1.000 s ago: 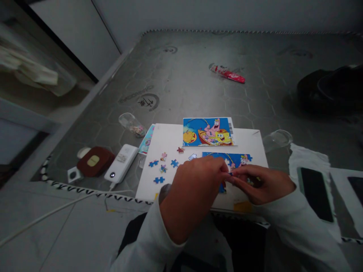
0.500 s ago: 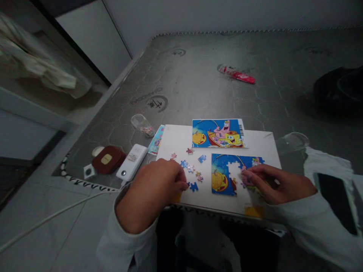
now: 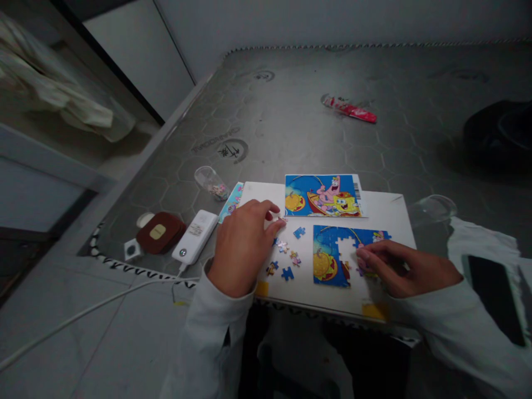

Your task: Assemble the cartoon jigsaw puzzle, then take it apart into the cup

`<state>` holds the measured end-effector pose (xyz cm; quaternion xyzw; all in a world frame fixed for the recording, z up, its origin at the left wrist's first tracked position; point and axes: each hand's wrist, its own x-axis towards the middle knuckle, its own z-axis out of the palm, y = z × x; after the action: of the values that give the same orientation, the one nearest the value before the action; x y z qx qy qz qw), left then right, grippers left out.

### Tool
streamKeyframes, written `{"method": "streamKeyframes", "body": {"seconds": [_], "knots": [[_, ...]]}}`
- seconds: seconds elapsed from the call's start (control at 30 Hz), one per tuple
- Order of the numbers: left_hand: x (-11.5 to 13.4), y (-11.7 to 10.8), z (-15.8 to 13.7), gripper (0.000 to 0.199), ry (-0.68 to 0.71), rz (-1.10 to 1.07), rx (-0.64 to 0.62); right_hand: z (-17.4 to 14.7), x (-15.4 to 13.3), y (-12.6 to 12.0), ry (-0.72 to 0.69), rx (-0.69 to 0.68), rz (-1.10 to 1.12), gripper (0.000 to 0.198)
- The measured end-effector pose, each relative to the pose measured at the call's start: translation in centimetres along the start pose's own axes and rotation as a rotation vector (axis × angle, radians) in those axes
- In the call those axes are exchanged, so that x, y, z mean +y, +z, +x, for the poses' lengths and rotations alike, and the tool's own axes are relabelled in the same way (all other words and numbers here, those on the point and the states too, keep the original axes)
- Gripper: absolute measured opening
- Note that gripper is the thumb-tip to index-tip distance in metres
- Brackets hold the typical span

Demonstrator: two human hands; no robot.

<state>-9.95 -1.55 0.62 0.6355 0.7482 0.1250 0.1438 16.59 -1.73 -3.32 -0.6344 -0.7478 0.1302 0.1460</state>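
My left hand (image 3: 245,244) reaches over the left of a white board, thumb and forefinger apart beside a reddish jigsaw piece (image 3: 282,220). Its other fingers are hidden. Several loose pieces lie near it, including a dark blue piece (image 3: 287,273), a lighter blue piece (image 3: 299,232) and a pink-and-yellow piece (image 3: 295,258). A partly assembled jigsaw puzzle (image 3: 325,244) lies to the right, with a gap in its middle. At that gap's right side, my right hand (image 3: 401,269) has thumb and forefinger pinched together; what they hold is hidden. The hand covers the puzzle's lower right.
A picture card (image 3: 324,195) lies at the white board's (image 3: 261,194) back edge. To the left are a clear cup (image 3: 211,183) with pieces inside, a white power bank (image 3: 194,237) with a cable and a brown case (image 3: 160,233). A phone (image 3: 494,296) and another clear cup (image 3: 434,210) are right.
My left hand has moved up and away from the near edge to the reddish piece, its thumb and forefinger spreading. A piece near the front has come into view. My right hand stays at the puzzle.
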Motion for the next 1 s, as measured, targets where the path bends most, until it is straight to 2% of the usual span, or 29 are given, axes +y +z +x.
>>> {"method": "streamKeyframes", "body": {"seconds": [0.23,0.43,0.53,0.7,0.77,0.87,1.0], "knots": [[-0.4,1.3,0.6,0.01,0.011,-0.003,-0.017,0.1,0.3,-0.2,-0.01,-0.001,0.025,0.045],[0.1,0.2,0.2,0.005,-0.04,-0.02,-0.036,0.1,0.1,-0.6,-0.038,0.0,0.073,0.028],[1.3,-0.5,-0.3,0.008,0.002,-0.135,-0.073,0.1,-0.4,-1.1,-0.034,-0.013,0.108,0.022],[4.6,0.8,-2.0,0.003,0.217,-0.334,-0.241,0.1,-1.2,-1.9,-0.07,-0.155,0.23,0.021],[5.6,1.8,-2.5,0.008,0.286,-0.356,-0.303,0.2,-1.1,-2.1,-0.074,-0.208,0.25,0.023],[6.3,3.2,-2.8,0.013,0.313,-0.311,-0.343,0.2,-0.5,-2.2,-0.068,-0.295,0.21,0.018],[5.9,3.9,-2.7,0.016,0.308,-0.131,-0.336,0.1,0.2,-1.8,-0.07,-0.396,0.078,0.015]]}}
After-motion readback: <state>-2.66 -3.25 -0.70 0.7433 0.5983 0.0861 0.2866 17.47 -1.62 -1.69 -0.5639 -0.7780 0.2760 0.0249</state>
